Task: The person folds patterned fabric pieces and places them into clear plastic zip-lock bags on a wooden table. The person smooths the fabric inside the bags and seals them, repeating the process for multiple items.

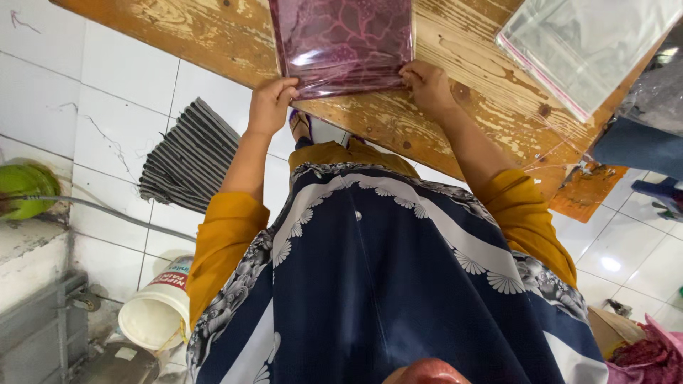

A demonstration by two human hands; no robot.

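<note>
Bagged maroon batik cloth (341, 43) is pinched at its near edge by left hand (270, 107) and right hand (427, 85), fingers clamped, on table (455, 57); sealing step judged underway.

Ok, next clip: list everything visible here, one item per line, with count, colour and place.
wooden table: one, worn light brown, across the top
packaged cloth: one, maroon patterned, in a clear bag, on the table at the near edge
clear plastic bags: a stack, transparent with a pink edge, on the table top right
folded striped cloth: one, grey and black, on the floor below the table
bucket: one, white, on the floor lower left
green round thing: one, at the left edge
hose: one, grey, along the left floor
floor tiles: white
left hand: presses the bag's near left corner
right hand: presses the near right corner
</note>
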